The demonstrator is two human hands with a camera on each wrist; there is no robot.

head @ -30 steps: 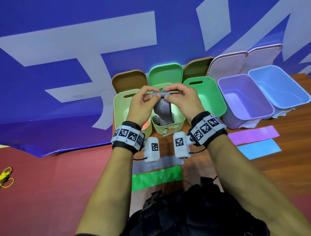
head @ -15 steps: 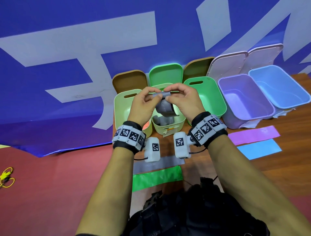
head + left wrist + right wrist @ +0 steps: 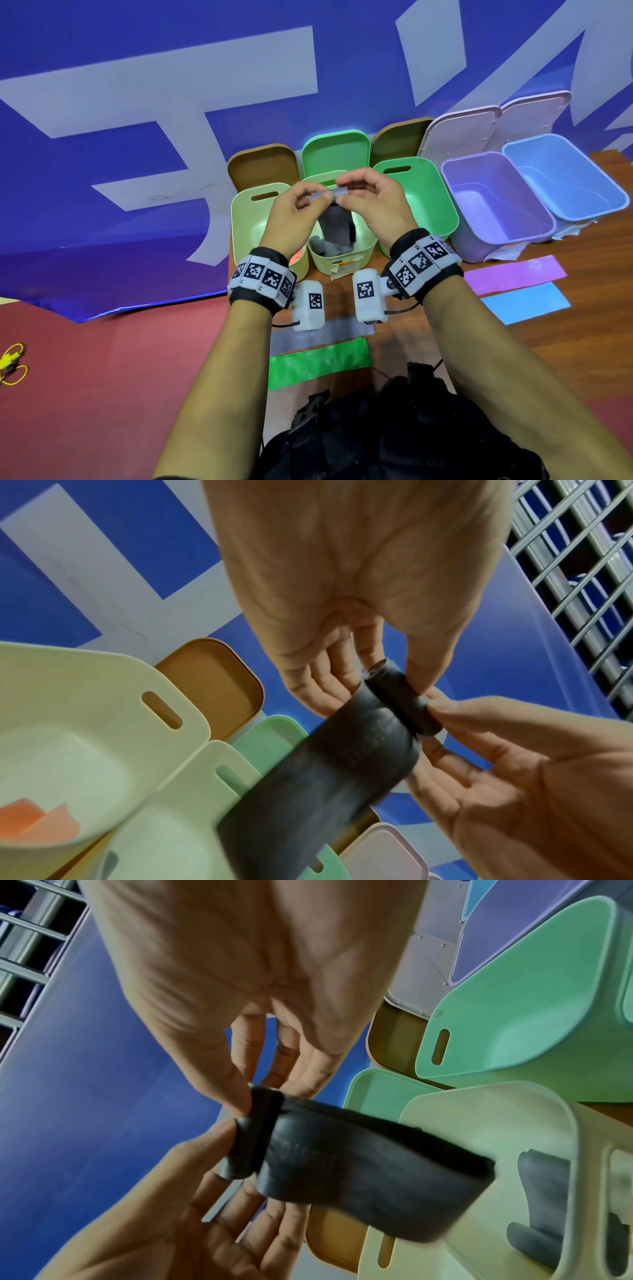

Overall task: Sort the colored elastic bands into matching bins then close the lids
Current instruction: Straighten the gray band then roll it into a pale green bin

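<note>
Head view: both hands, left hand [image 3: 294,219] and right hand [image 3: 373,209], pinch a rolled grey rubber elastic band [image 3: 337,222] above the pale yellow-green plastic bin [image 3: 366,246]; green [image 3: 318,363], purple [image 3: 513,274] and blue [image 3: 524,303] bands wait on the bench, lids open.
Left wrist view: an orange band [image 3: 37,821] is already binned.
Right wrist view: another grey band [image 3: 537,1204] lies inside.

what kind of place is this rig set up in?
Probably a staged data-collection setup, not a home: a wooden table set against a big blue printed banner, a neat row of open pastel plastic bins, and square-code marker wristbands on both wrists.
</note>
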